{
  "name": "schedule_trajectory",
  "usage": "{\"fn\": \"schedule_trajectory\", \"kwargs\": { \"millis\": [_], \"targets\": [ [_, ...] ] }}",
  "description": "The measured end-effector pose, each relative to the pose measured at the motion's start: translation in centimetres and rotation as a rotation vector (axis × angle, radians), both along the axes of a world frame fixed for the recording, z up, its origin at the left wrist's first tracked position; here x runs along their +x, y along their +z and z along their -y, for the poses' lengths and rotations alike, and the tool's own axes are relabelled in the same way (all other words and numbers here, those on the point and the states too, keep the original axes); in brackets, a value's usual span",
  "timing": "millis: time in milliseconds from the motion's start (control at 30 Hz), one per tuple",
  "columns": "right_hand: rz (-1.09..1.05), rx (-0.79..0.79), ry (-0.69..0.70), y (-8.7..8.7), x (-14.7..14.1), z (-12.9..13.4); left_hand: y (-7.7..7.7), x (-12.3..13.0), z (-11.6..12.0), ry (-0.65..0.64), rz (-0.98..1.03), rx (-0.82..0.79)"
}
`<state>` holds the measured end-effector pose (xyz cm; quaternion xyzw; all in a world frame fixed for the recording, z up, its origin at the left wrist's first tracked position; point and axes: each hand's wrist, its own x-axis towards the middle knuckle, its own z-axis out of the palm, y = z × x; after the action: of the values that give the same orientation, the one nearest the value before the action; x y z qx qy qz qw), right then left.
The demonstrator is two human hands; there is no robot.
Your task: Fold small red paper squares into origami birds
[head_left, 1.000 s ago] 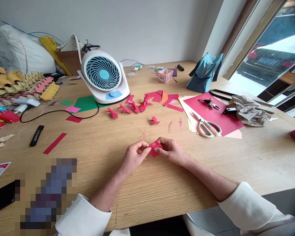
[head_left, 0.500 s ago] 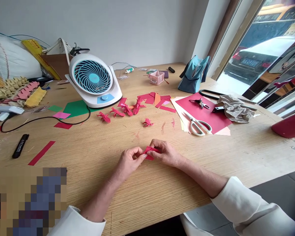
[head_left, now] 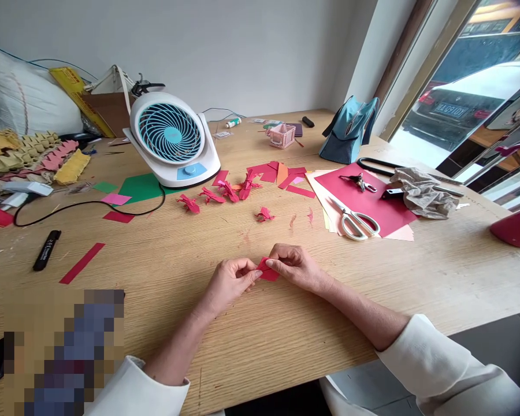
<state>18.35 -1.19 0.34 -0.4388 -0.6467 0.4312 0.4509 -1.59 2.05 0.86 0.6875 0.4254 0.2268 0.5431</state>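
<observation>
A small, folded piece of bright red paper (head_left: 268, 276) sits between the two bare hands, over the pale wood-grain table (head_left: 286, 341). The left hand (head_left: 229, 283) pinches its left corner between thumb and curled fingers; the right hand (head_left: 295, 267) grips its upper right side, thumb on top — both about equally near. Fingers cover its edges, so its long axis, its underside and any contact with the tabletop are hard to make out.
</observation>
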Motion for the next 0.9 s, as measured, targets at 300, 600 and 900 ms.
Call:
{"fn": "schedule_trajectory", "kwargs": {
  "millis": [300, 600, 900],
  "targets": [
    [0.001, -0.008, -0.037, -0.04, 0.13, -0.08, 0.07, -0.09, -0.06, 0.023, -0.034, 0.041],
    [0.002, -0.076, -0.062, -0.73, 0.24, -0.44, -0.43, 0.2, 0.05, 0.159, 0.079, -0.003],
    [0.054, -0.086, 0.017, -0.28, 0.23, 0.09, -0.14, 0.14, 0.2, 0.041, 0.053, 0.056]
  ]
}}
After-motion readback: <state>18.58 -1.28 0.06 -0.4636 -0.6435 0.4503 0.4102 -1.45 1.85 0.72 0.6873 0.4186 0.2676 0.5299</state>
